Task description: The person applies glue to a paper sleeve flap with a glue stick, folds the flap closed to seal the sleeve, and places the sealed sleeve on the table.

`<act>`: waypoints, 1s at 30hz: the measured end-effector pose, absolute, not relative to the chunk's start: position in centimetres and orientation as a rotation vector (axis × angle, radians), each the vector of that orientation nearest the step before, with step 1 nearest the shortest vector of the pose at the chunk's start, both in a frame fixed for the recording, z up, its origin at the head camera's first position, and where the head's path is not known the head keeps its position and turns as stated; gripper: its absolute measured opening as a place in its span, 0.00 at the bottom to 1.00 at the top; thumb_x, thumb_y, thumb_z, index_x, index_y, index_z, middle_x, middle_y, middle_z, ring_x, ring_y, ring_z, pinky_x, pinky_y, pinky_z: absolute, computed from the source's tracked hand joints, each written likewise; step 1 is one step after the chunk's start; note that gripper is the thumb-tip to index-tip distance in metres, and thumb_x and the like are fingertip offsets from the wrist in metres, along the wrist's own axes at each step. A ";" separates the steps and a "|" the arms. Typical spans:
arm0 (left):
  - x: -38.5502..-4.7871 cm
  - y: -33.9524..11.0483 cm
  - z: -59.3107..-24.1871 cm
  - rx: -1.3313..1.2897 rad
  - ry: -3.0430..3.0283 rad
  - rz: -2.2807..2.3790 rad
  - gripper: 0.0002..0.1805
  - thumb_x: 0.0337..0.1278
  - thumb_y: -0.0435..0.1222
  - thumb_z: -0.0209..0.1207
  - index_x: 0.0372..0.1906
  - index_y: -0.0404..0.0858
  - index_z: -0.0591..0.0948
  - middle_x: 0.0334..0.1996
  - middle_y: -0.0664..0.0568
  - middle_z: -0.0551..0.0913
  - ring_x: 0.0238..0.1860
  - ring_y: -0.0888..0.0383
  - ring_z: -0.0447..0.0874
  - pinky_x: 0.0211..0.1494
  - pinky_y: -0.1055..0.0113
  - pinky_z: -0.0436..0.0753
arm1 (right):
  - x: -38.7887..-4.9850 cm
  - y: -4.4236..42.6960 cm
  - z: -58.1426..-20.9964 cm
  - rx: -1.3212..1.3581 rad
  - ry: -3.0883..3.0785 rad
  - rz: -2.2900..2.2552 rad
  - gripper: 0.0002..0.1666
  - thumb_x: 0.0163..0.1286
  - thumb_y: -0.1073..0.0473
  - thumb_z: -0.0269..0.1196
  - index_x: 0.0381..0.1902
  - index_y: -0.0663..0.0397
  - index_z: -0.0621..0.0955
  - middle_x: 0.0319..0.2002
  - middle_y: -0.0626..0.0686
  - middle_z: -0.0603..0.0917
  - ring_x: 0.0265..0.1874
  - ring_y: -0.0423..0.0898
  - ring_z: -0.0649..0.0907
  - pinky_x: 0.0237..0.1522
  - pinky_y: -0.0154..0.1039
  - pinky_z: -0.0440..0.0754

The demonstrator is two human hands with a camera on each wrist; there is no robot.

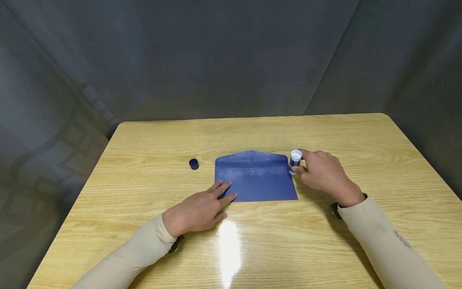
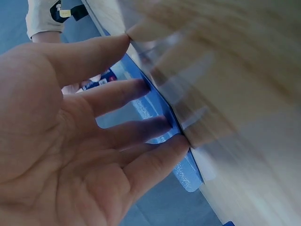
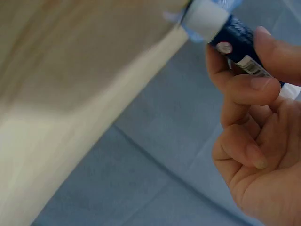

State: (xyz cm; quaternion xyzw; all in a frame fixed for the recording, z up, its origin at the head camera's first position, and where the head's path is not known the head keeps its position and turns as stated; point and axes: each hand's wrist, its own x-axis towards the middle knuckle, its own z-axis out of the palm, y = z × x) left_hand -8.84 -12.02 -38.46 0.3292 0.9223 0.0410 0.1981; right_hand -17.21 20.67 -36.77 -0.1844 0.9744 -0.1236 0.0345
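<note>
A blue envelope (image 1: 258,186) lies on the table with its flap unfolded toward the far side; whitish smears show on the flap and just below the fold. My left hand (image 1: 198,208), fingers spread, rests its fingertips on the envelope's near left part. In the left wrist view the left hand (image 2: 94,127) touches the blue paper (image 2: 162,101). My right hand (image 1: 323,172) pinches a glue stick (image 1: 295,157) upright at the envelope's right edge, near the fold. The right wrist view shows the right hand (image 3: 258,127) with thumb and fingers around the glue stick (image 3: 235,40).
A small dark blue cap (image 1: 193,163) lies on the wooden table (image 1: 155,148), left of the envelope. Grey curtains (image 1: 231,60) hang behind the table and at both sides.
</note>
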 end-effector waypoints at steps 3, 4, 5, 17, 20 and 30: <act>-8.9 -12.1 -38.4 0.927 2.582 0.121 0.31 0.75 0.47 0.51 0.77 0.45 0.62 0.80 0.41 0.51 0.79 0.40 0.50 0.75 0.49 0.67 | -16.7 21.3 -36.0 -0.558 3.045 -0.434 0.10 0.67 0.51 0.67 0.35 0.49 0.78 0.13 0.47 0.67 0.15 0.45 0.69 0.19 0.39 0.62; -8.9 -12.2 -38.4 0.926 2.584 0.119 0.30 0.75 0.47 0.51 0.77 0.45 0.62 0.80 0.42 0.51 0.79 0.40 0.50 0.75 0.49 0.68 | -16.6 21.5 -35.8 -0.554 3.061 -0.474 0.10 0.67 0.51 0.67 0.36 0.48 0.78 0.12 0.47 0.66 0.14 0.45 0.68 0.18 0.39 0.61; -8.9 -12.2 -38.4 0.925 2.586 0.117 0.30 0.75 0.47 0.51 0.76 0.45 0.62 0.80 0.42 0.51 0.79 0.40 0.50 0.74 0.49 0.68 | -16.4 21.5 -35.6 -0.550 3.073 -0.523 0.09 0.68 0.51 0.67 0.37 0.48 0.79 0.12 0.47 0.66 0.13 0.45 0.67 0.18 0.39 0.60; -8.7 -11.9 -38.5 0.913 2.594 0.118 0.30 0.76 0.47 0.50 0.77 0.45 0.62 0.79 0.41 0.51 0.79 0.40 0.50 0.72 0.49 0.71 | -15.2 19.7 -37.4 -0.778 3.075 -0.856 0.13 0.65 0.51 0.70 0.46 0.45 0.83 0.27 0.44 0.85 0.23 0.38 0.78 0.22 0.33 0.69; -8.6 -11.8 -38.7 0.926 2.599 0.109 0.30 0.76 0.47 0.49 0.77 0.44 0.62 0.79 0.41 0.52 0.79 0.40 0.50 0.72 0.50 0.72 | -15.0 19.3 -38.0 -0.860 3.083 -0.850 0.14 0.64 0.52 0.71 0.46 0.44 0.83 0.29 0.43 0.85 0.22 0.37 0.77 0.22 0.32 0.70; -9.1 -11.5 -39.1 0.971 2.632 0.063 0.30 0.76 0.47 0.48 0.77 0.43 0.62 0.79 0.40 0.53 0.79 0.41 0.52 0.73 0.51 0.71 | -14.9 19.2 -38.4 -0.890 3.008 -0.963 0.14 0.63 0.52 0.72 0.46 0.41 0.82 0.29 0.39 0.83 0.21 0.36 0.75 0.21 0.31 0.70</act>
